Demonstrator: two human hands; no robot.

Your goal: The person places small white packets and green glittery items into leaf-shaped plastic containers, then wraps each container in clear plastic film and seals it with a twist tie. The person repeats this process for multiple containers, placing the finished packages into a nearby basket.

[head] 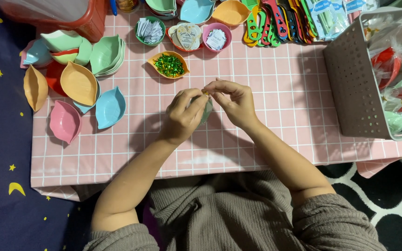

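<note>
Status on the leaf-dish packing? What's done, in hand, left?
Done: clear-wrapped dishes fill the grey perforated plastic basket at right. In hand: left hand grips a clear-bagged pale green item, only partly visible; right hand pinches its top. Left: loose coloured leaf-shaped plastic dishes piled on the pink checked table cover, and an orange dish of green ties.

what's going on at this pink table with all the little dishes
A person sits at a pink checked table with both hands raised together over its middle. The left hand cups a small greenish item, while the right hand pinches at its top with the fingers. Leaf-shaped dishes are piled at the left, an orange dish of green glittery bits sits just ahead, and a perforated basket of wrapped pieces stands at the right.
</note>
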